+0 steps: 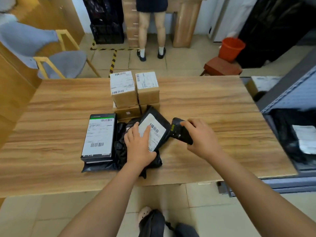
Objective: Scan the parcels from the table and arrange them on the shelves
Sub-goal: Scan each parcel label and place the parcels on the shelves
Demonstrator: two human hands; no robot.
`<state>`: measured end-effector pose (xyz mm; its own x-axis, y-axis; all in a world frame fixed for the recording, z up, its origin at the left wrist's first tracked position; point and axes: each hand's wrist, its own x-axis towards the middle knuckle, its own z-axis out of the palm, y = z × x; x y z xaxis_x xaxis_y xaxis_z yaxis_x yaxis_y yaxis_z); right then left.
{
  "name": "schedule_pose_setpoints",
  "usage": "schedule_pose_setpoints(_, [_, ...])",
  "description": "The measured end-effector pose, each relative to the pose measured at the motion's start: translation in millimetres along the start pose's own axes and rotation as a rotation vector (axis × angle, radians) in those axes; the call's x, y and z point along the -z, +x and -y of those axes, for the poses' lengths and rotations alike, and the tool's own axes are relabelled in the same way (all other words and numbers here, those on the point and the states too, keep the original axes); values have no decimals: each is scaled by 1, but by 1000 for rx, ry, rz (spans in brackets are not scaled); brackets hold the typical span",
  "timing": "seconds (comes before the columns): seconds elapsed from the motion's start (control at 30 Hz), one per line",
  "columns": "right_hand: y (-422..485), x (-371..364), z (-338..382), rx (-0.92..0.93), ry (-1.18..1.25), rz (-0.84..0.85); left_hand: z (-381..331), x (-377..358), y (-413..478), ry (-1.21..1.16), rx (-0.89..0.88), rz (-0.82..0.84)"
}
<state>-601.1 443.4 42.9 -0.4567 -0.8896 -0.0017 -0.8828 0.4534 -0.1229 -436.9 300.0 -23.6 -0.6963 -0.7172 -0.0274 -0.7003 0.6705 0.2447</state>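
1. The black plastic mailer bag lies on a heap of soft black bags at the middle of the light wood-grain counter. It is tipped so that its white shipping label faces up and toward the right.
2. The left hand is laid over the label's left part, with the fingers stretched across it and the thumb hooked at the bag's near edge. The bag is thus gripped, probably so that the barcode is kept flat and uncovered.
3. The black handheld scanner is clasped by the right hand, with the fingers curled over its top. Its head is held just beside the bag's right edge and aimed at the barcode, so scanning is judged to be the step in hand.
4. A flat black box with a green stripe is set just left of the bag, label up. Brown cardboard boxes are stacked in two layers behind it, evidently waiting for their turn.
5. Grey metal shelves stand at the counter's right end. Labelled parcels are seen on them, so a short carry is expected.
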Motion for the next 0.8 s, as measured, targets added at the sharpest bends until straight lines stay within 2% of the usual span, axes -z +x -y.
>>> schedule_pose_setpoints(0.1, [-7, 21, -7, 61, -152, 50, -4, 8, 1, 69, -158, -3])
schedule_pose_setpoints(0.27, [-35, 50, -25, 76, -245, 54, -25, 16, -7, 152, -293, 5])
schedule_pose_setpoints(0.67, [-137, 78, -93, 82, -325, 36, -119, 4, -51, 178, -420, -5])
schedule_pose_setpoints(0.8, [-175, 79, -124, 10, -264, -2, -159, -6, -68, 157, -461, -38])
